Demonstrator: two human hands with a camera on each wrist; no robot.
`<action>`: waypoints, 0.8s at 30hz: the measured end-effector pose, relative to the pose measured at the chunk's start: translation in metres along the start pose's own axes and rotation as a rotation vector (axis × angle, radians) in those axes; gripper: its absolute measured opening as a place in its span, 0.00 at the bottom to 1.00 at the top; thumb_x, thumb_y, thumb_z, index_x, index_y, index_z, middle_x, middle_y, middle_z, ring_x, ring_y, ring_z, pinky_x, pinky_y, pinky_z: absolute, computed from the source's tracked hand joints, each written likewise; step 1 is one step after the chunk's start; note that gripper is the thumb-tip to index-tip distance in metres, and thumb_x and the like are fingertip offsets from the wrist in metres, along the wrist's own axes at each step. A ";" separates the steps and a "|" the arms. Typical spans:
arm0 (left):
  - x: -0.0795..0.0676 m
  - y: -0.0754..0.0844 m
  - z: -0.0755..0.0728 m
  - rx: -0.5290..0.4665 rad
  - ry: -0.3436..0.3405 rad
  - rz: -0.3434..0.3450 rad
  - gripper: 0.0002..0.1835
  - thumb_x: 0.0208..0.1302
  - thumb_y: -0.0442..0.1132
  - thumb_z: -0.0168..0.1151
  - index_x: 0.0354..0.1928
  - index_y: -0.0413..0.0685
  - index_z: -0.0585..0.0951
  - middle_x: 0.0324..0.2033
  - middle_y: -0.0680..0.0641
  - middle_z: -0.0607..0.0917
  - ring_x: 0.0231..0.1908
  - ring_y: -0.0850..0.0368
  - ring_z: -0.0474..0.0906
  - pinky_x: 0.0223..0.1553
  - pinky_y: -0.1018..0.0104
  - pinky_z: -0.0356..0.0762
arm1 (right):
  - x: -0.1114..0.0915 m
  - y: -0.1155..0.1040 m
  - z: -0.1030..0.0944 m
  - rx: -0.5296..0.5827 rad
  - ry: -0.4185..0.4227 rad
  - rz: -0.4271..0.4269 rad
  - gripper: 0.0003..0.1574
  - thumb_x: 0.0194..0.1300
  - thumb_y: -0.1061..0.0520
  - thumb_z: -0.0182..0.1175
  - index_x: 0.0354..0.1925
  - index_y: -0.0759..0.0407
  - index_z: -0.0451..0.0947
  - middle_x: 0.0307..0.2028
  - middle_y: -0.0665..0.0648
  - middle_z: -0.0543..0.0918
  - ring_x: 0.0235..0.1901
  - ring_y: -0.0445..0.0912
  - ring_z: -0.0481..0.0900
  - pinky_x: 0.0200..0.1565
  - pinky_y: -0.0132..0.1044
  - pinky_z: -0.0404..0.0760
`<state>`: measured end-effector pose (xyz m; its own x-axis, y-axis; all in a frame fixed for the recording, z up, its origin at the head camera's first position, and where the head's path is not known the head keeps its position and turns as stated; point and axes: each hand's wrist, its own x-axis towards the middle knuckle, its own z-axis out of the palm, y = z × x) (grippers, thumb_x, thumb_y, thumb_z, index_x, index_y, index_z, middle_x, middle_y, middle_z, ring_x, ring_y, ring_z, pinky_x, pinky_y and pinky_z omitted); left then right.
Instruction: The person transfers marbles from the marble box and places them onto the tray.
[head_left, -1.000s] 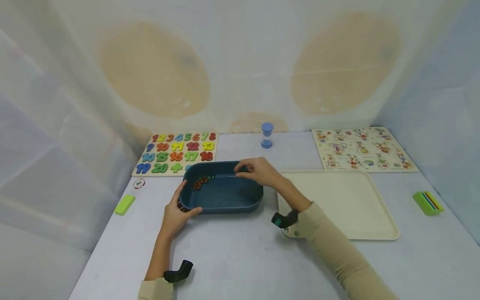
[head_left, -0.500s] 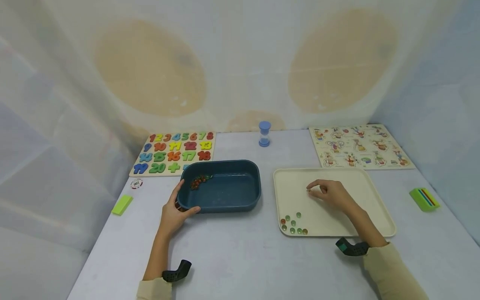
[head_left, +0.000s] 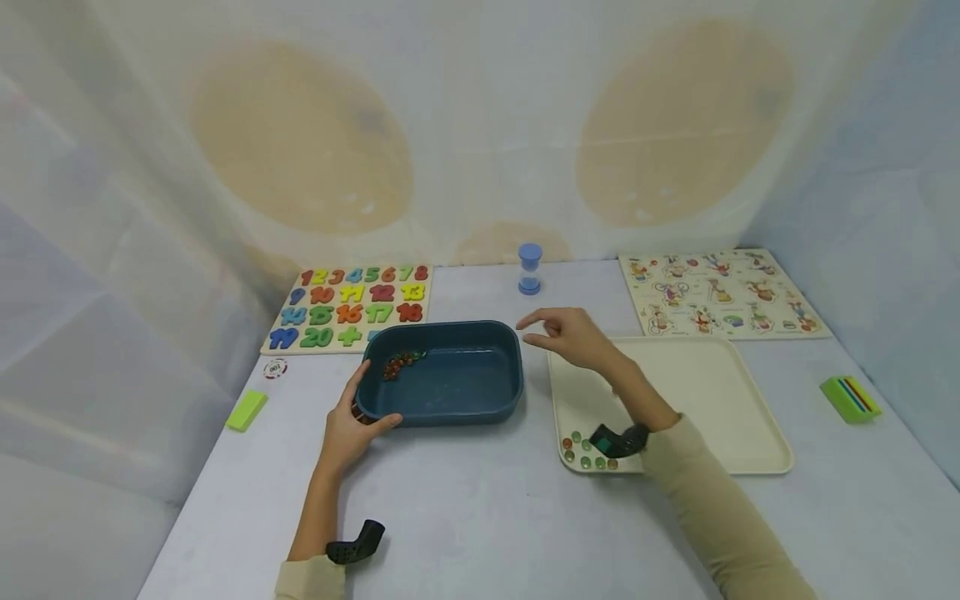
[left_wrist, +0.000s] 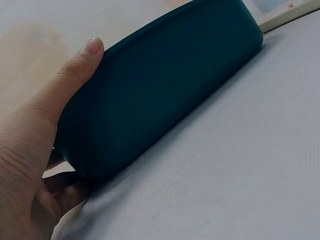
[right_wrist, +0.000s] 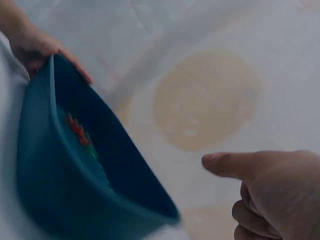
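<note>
A dark teal rectangular basin [head_left: 442,414] stands left of the middle of the table. My left hand [head_left: 347,435] grips its left end, thumb against the near side and fingers round the outer wall. Small red-brown and green glass marbles [head_left: 401,363] are gathered at the left inside it. Just beyond the basin's right rim, my right hand [head_left: 573,337] hovers with thumb and index finger apart and nothing visible between them. In the right wrist view its other fingers [right_wrist: 255,220] are bent. Several green and red-brown marbles [head_left: 586,462] lie in the near left corner of the cream tray [head_left: 705,408].
Behind the basin lies a number puzzle board [head_left: 348,307]; a picture puzzle board [head_left: 720,293] sits at the back right. A blue sand timer [head_left: 529,269] stands between them. A round chip [head_left: 275,368], a green block [head_left: 246,411] and a striped green block [head_left: 850,399] lie near the table's sides.
My right hand went from the basin to the tray, fingertips pinched together, then came back to the basin's right rim with the fingertips parted. My left hand stays on the basin.
</note>
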<state>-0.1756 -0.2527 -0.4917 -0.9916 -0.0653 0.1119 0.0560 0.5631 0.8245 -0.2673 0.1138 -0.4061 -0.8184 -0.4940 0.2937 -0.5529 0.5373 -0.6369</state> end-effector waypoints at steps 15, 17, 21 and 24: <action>0.001 0.000 -0.004 -0.007 -0.004 0.014 0.50 0.43 0.48 0.72 0.65 0.79 0.50 0.66 0.44 0.58 0.57 0.38 0.65 0.48 0.46 0.71 | 0.104 -0.032 0.125 -0.128 -0.302 -0.001 0.21 0.58 0.51 0.60 0.52 0.49 0.76 0.18 0.54 0.76 0.12 0.39 0.60 0.20 0.29 0.61; 0.001 0.000 -0.003 -0.008 0.001 0.022 0.50 0.43 0.48 0.72 0.65 0.78 0.51 0.65 0.44 0.58 0.57 0.38 0.65 0.48 0.46 0.71 | 0.105 -0.030 0.133 -0.168 -0.317 0.019 0.22 0.58 0.51 0.60 0.52 0.47 0.75 0.32 0.53 0.82 0.17 0.38 0.67 0.24 0.28 0.67; 0.001 -0.001 -0.001 -0.011 -0.001 0.028 0.50 0.43 0.48 0.72 0.66 0.76 0.51 0.66 0.45 0.58 0.57 0.38 0.65 0.48 0.47 0.71 | 0.104 -0.027 0.145 -0.248 -0.317 0.045 0.18 0.58 0.49 0.60 0.49 0.45 0.77 0.47 0.47 0.80 0.34 0.38 0.78 0.38 0.32 0.75; 0.000 -0.001 0.000 -0.019 -0.001 0.028 0.50 0.43 0.47 0.72 0.66 0.76 0.51 0.66 0.45 0.58 0.57 0.38 0.65 0.48 0.46 0.71 | 0.102 -0.026 0.147 -0.273 -0.301 0.035 0.15 0.58 0.48 0.59 0.45 0.45 0.79 0.44 0.46 0.81 0.37 0.39 0.79 0.40 0.34 0.76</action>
<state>-0.1753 -0.2528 -0.4925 -0.9897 -0.0483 0.1347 0.0863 0.5491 0.8313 -0.3131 -0.0508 -0.4645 -0.7772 -0.6286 0.0277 -0.5803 0.6990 -0.4178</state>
